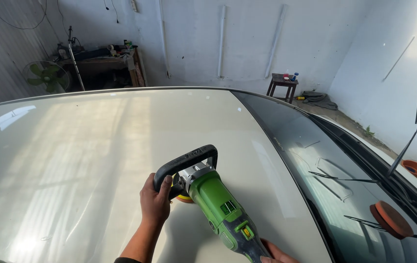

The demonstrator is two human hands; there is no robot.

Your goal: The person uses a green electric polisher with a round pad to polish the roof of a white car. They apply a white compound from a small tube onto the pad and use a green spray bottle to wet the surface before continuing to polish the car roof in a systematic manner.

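Note:
A green polishing machine (218, 207) with a black loop handle (185, 163) rests head-down on the pale roof of a car (86, 160). My left hand (155, 199) is closed round the left side of the loop handle. At the bottom edge, my right hand (277, 254) grips the rear of the green body; only a few fingers show. An orange pad (184, 198) peeks out under the machine's head, touching the roof.
The dark windscreen (325, 165) slopes away to the right, with a raised wiper arm (413, 126) and an orange round pad (391, 219) lying on the glass. A cluttered workbench (103, 61), a fan (47, 75) and a small stool (282, 84) stand by the far wall.

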